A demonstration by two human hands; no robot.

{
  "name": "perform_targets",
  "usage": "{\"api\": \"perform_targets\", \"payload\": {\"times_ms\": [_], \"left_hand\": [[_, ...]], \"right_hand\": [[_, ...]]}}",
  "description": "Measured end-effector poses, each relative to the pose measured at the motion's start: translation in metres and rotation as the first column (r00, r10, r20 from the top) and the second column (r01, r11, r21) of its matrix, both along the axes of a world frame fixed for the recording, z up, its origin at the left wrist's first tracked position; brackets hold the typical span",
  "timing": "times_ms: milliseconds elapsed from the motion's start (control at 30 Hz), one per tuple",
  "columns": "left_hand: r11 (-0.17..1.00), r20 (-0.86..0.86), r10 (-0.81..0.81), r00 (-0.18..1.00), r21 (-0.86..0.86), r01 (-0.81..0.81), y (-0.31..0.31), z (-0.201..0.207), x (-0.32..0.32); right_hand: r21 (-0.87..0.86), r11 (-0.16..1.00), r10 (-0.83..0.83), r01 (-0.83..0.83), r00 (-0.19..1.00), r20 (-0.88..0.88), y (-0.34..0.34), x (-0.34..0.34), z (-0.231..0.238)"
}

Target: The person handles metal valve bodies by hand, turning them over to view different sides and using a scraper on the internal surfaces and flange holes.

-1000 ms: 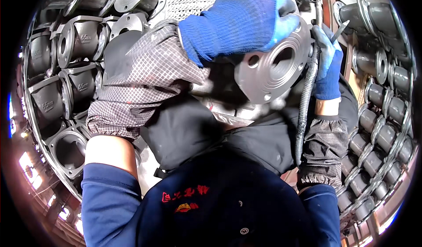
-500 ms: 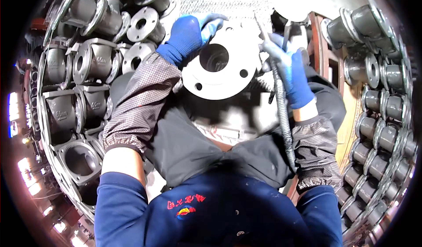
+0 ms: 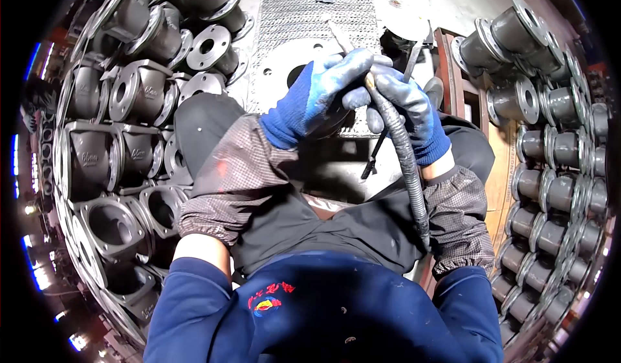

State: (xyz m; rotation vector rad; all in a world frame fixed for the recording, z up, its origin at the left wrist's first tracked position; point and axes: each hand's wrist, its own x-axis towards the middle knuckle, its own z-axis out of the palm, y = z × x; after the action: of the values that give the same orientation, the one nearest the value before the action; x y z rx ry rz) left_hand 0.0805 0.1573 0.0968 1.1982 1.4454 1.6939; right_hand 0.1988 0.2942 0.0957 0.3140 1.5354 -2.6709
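A bright round metal flange (image 3: 278, 56) with a central bore and bolt holes lies on the ribbed mat ahead of me, partly covered by my gloved left hand (image 3: 326, 91). The fingers of that hand are curled round the front of a hand tool. My gloved right hand (image 3: 407, 101) closes on the same tool farther back, where a grey corrugated hose (image 3: 407, 175) runs down toward my right thigh. A pale narrow tip (image 3: 339, 36) sticks out beyond the left fingers. From the right hand rises a thin lever (image 3: 414, 59); below hangs a dark strap (image 3: 369, 168).
Stacked grey flanged castings (image 3: 136, 91) crowd my left side. More flanged pipe pieces (image 3: 550, 143) are piled on the right, beside a reddish-brown frame (image 3: 453, 59) and a wooden board (image 3: 503, 175). A pale round object (image 3: 407, 27) sits beyond the mat (image 3: 317, 20).
My left hand has left the flange's far edge and come right, onto the tool. My right hand has moved slightly left and closer with the tool. The flange is farther left and more covered.
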Motion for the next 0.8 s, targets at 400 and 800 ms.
{"api": "perform_targets", "payload": {"times_ms": [400, 800], "left_hand": [[0.963, 0.386, 0.231, 0.893, -0.222, -0.153, -0.002, 0.001, 0.048], [0.891, -0.058, 0.255, 0.965, -0.374, -0.258, 0.041, -0.079, 0.088]], "right_hand": [[0.327, 0.945, -0.029, -0.005, 0.995, 0.098, -0.017, 0.025, -0.002], [0.687, 0.727, -0.402, 0.003, 0.813, 0.422, 0.057, 0.05, -0.108]]}}
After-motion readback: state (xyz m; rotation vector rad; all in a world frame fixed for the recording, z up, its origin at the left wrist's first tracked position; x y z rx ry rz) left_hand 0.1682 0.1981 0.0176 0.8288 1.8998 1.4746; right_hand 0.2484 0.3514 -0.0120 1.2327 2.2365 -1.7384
